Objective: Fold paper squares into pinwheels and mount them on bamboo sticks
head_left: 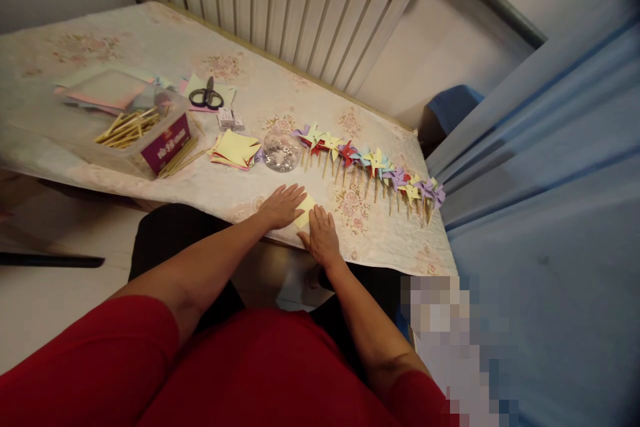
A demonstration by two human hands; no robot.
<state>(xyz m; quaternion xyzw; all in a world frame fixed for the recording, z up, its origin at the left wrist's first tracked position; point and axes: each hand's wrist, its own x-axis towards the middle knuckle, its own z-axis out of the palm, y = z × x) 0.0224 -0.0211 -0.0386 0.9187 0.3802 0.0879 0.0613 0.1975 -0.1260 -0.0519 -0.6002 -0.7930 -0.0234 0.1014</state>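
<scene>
A small yellow paper square (305,209) lies flat near the front edge of the table (150,33). My left hand (283,205) presses down on its left side with fingers spread. My right hand (323,235) lies flat on its lower right part. Just beyond, a row of several coloured paper pinwheels on wooden sticks (370,163) runs across the table to the right. A stack of coloured paper squares (234,149) and a small clear bowl of shiny bits (281,151) sit behind my left hand.
A clear plastic box with wooden sticks (133,130) stands at the left, black scissors (206,97) behind it on paper sheets. A radiator (280,7) lines the wall. Blue fabric (550,213) hangs at the right, close to the table's end.
</scene>
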